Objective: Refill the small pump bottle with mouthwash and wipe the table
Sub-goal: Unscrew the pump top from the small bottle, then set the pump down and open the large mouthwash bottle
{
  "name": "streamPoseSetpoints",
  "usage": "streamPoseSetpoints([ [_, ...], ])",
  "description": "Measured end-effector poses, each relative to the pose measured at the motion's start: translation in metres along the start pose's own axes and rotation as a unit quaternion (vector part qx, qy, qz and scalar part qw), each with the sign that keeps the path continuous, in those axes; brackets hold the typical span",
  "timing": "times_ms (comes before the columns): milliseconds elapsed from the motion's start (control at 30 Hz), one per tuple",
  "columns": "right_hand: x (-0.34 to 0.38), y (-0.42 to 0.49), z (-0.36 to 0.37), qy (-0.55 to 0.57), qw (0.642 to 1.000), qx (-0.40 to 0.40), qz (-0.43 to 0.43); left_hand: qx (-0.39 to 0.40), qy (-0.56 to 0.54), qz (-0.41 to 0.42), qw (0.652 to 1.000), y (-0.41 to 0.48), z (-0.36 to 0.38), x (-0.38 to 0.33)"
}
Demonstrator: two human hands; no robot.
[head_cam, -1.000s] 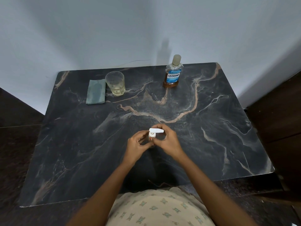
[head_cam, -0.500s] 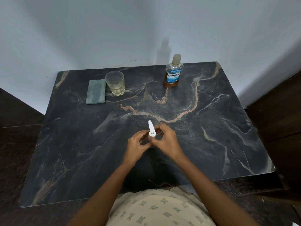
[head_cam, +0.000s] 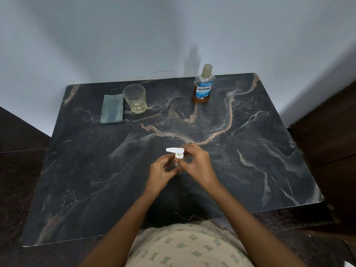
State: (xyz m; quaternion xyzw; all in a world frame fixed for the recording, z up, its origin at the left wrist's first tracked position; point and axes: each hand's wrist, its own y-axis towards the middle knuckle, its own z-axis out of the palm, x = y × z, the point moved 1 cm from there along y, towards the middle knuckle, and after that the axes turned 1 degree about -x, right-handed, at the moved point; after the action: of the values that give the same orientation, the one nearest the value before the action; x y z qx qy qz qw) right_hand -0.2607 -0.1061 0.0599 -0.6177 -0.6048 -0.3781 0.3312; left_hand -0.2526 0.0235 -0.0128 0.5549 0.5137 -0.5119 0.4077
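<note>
Clock is centred on the dark marble-veined table [head_cam: 250, 151].

10 o'clock: folded grey-green cloth [head_cam: 112, 109] lying flat. Just beside it at 11, a clear glass tumbler [head_cam: 135, 99] is standing upright with a little pale liquid in the bottom. Nothing is touching either.

Centre, slightly toward 6: left hand [head_cam: 160, 175] is curling its fingers round the body of the small clear pump bottle [head_cam: 176, 164] and holding it upright. Can't tell if the base is resting on the table, the hands are hiding it. White pump head [head_cam: 175, 150] is sitting on top, nozzle pointing to 9. Right hand [head_cam: 198, 166] is working from the 3 o'clock side, thumb and fingertips pinching at the back of the head and the collar under it, other fingers loosely curled.

1 o'clock: clear plastic mouthwash bottle [head_cam: 202, 87] with blue label and pale cap is standing capped, amber liquid showing below the label, well apart from both hands.

My read: the pump top is being unscrewed. Refill and wipe not started.

Doing this step well:
- Left hand should be doing only the bracing, gripping low and not squeezing. The body is probably thin plastic and will flex.
- Right hand should be turning the collar, not the nozzle. The head likely spins free without loosening anything.
- Once loose, lift straight up. There is probably a dip tube inside, and tilting risks dragging the bottle over or dripping.
- Park the pump toward 9, clear of the pour path from 1 o'clock.
</note>
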Motion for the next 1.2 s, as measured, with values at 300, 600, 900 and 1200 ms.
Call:
streamPoseSetpoints([
  [300,0.020,0.005,-0.033,0.103,0.990,-0.087,0.046,0.013,-0.010,-0.011,1.000,0.000,0.000,0.000],
  [600,0.000,-0.006,-0.076,0.225,0.947,-0.182,0.142,0.027,0.003,-0.009,1.000,-0.003,-0.001,-0.004],
  [900,-0.112,-0.057,-0.088,0.195,0.871,-0.274,0.359,0.014,0.036,0.014,0.999,-0.008,0.004,-0.004],
  [1200,-0.144,-0.081,-0.077,0.145,0.848,-0.290,0.419,0.013,0.052,0.012,0.998,-0.008,0.005,0.001],
])
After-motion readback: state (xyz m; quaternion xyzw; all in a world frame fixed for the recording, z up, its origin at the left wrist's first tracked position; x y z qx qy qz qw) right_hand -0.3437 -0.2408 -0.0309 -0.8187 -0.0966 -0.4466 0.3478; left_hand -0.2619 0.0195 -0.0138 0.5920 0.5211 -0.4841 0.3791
